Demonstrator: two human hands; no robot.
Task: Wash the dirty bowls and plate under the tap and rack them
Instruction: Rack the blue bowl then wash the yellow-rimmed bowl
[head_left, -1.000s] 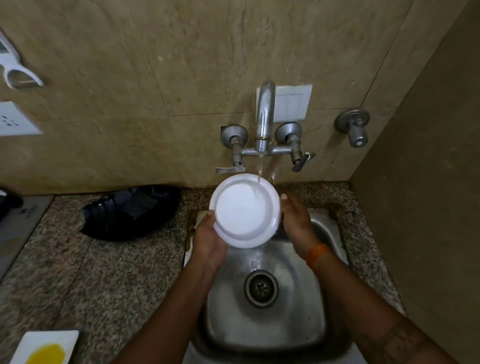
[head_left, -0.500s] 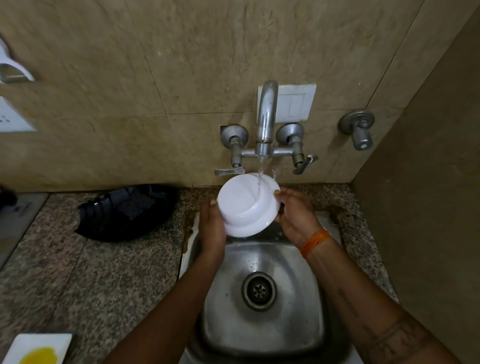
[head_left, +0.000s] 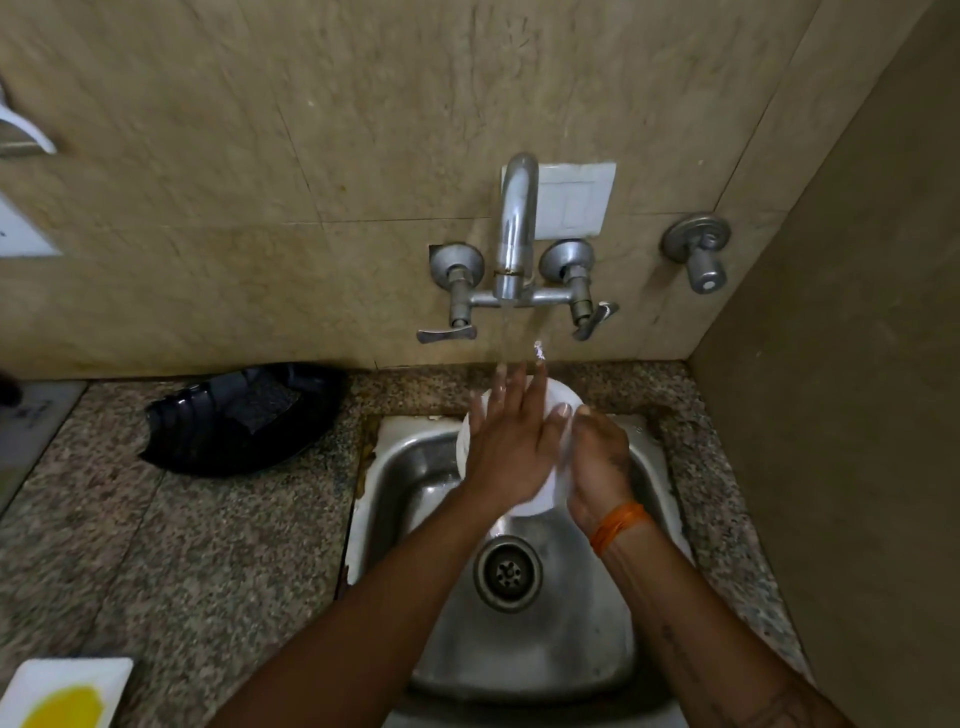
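Observation:
A white bowl (head_left: 560, 397) is over the steel sink (head_left: 405, 478), under water running from the wall tap (head_left: 515, 228). My left hand (head_left: 511, 441) lies flat across the bowl with straight fingers pointing toward the tap, and it covers most of the bowl. My right hand (head_left: 597, 460) grips the bowl's right rim with curled fingers. A white square plate (head_left: 62, 691) with a yellow smear sits at the counter's near left corner.
A black plastic tray (head_left: 244, 418) lies on the granite counter (head_left: 182, 545) left of the sink. The tap's levers (head_left: 447, 332) stick out just above the hands. A side wall (head_left: 857, 415) closes in on the right. The drain (head_left: 508, 571) is uncovered.
The bowl has dropped lower into the sink and turned. My left hand left the bowl's left rim and now spreads flat over it. My right hand stays on the right rim.

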